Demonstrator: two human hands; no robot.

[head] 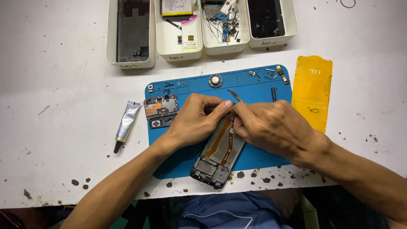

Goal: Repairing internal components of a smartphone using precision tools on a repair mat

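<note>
Both hands meet at the centre of the frame over an opened phone frame (220,154) that lies on a blue mat (258,154). Left hand (197,118) curls over the frame's upper left edge, fingers bent and thumb pressed toward the other hand, gripping the frame. Right hand (271,125) closes its fingertips in a pinch at the frame's top end, seemingly on the thin metal tweezers (234,95) that stick out toward the upper middle; the grip itself is hidden. The frame's long axis runs diagonally from lower left, near the surface edge, to upper right under the hands, with an orange ribbon cable (221,136) along it. Both hands sit at the same upper end. Further left lie a grey glue tube (126,123) and a circuit board (160,108); a yellow sheet (313,91) lies at right.
</note>
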